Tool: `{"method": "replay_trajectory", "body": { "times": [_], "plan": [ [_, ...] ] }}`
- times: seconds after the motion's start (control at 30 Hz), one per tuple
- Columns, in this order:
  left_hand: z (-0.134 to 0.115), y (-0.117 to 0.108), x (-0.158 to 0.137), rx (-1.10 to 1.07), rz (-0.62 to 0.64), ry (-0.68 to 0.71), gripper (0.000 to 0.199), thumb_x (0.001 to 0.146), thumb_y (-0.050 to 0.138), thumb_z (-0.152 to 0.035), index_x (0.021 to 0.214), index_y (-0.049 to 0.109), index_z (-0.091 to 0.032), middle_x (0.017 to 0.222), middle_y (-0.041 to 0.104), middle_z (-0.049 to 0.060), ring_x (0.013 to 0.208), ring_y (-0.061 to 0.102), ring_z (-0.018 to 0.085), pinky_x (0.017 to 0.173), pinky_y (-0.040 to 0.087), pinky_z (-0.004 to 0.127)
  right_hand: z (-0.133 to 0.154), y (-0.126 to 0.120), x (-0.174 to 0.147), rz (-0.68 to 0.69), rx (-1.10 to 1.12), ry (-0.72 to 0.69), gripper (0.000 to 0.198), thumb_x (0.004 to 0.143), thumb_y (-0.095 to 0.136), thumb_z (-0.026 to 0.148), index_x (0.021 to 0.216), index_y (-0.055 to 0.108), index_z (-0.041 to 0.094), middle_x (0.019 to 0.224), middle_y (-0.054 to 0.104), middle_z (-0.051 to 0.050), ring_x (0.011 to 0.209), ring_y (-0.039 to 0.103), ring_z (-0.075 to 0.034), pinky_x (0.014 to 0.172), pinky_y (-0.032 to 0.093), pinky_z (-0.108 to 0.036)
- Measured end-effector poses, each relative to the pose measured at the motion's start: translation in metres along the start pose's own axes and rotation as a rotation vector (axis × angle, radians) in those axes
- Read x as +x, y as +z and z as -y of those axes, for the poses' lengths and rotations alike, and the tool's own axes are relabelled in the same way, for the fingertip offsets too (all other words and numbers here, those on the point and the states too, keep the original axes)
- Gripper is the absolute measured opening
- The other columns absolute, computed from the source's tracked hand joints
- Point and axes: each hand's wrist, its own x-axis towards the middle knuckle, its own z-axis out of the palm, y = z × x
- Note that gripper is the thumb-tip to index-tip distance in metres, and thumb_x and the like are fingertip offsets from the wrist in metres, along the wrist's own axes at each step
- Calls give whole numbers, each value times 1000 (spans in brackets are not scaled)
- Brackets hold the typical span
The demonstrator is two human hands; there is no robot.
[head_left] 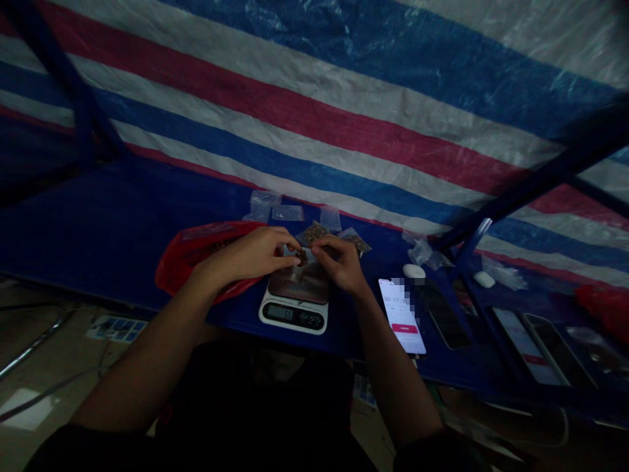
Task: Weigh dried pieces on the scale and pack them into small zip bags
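Note:
Above the pan of a white digital kitchen scale (pixel 293 316), both my hands meet at a small clear plastic bag (pixel 301 257) with brown bits in it. My left hand (pixel 260 252) is closed, thumb and fingers pinching the bag's left side. Thumb and forefinger of my right hand (pixel 340 261) pinch together at its upper right edge. Under my left wrist and forearm lies an open red plastic bag (pixel 184 252) with dark brown pieces inside. The scale's display is lit; its digits are too dim to read surely.
Filled clear bags (pixel 314 232) and flat clear bags (pixel 287 213) lie behind the scale on the blue table (pixel 142 196). To the right are a lit phone (pixel 401 318), a dark phone (pixel 447 318) and a white case (pixel 413 271). Striped sheeting (pixel 314 111) hangs behind.

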Motion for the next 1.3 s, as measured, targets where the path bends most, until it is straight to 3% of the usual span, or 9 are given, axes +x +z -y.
{"method": "replay_trajectory", "body": {
  "times": [0.13, 0.37, 0.5, 0.67, 0.87, 1.03, 1.13, 1.3],
  "plan": [
    [0, -1, -2, 10, -6, 0, 34, 97, 65, -41, 120, 79, -20, 122, 77, 9, 107, 72, 23, 96, 53, 35, 2, 0, -2, 76, -37, -44, 24, 95, 72, 42, 91, 81, 20, 90, 76, -6, 75, 64, -18, 65, 45, -31],
    [-1, -2, -8, -10, 7, -47, 37, 96, 66, -41, 124, 77, -20, 124, 77, 9, 105, 73, 23, 93, 55, 33, 5, 0, -4, 153, -32, -71, 33, 100, 66, 50, 104, 84, 23, 101, 75, -8, 94, 69, -23, 80, 53, -37],
    [-1, -1, -9, -12, 11, -56, 38, 96, 67, -41, 126, 76, -19, 126, 76, 9, 107, 73, 23, 95, 54, 32, 12, -7, -4, 160, -62, -76, 30, 100, 66, 48, 106, 83, 23, 101, 73, -7, 91, 67, -22, 79, 52, -36],
    [-5, -3, -10, 14, 15, -45, 36, 96, 66, -38, 126, 76, -21, 128, 76, 9, 109, 72, 23, 97, 53, 33, 25, -26, -8, 296, -169, 33, 20, 92, 76, 39, 85, 80, 21, 82, 72, -3, 73, 60, -17, 68, 46, -31],
    [-5, -6, -15, 36, -4, -63, 36, 99, 63, -40, 126, 77, -21, 126, 77, 8, 109, 72, 23, 97, 52, 33, 25, -33, -14, 500, -168, 152, 13, 83, 83, 29, 94, 86, 23, 90, 79, -4, 78, 70, -18, 72, 53, -30],
    [-3, -8, -20, 13, -15, -82, 35, 99, 62, -42, 122, 78, -21, 119, 79, 6, 103, 73, 22, 91, 54, 32, 25, -30, -14, 576, -155, 159, 8, 85, 82, 26, 90, 87, 25, 86, 79, -3, 73, 70, -17, 68, 52, -29],
    [-1, -9, -23, -11, -38, -81, 34, 99, 61, -43, 119, 78, -21, 118, 79, 7, 102, 73, 22, 91, 55, 32, 29, -31, -13, 507, -146, 115, 9, 89, 80, 30, 90, 87, 25, 86, 79, -3, 74, 69, -17, 70, 51, -30],
    [1, -10, -25, -31, -70, -82, 33, 98, 60, -43, 114, 78, -20, 119, 79, 8, 104, 73, 22, 95, 55, 33, 27, -20, -10, 197, -141, -2, 17, 96, 75, 36, 101, 87, 26, 85, 75, -4, 73, 62, -17, 67, 47, -31]
  ]
}}
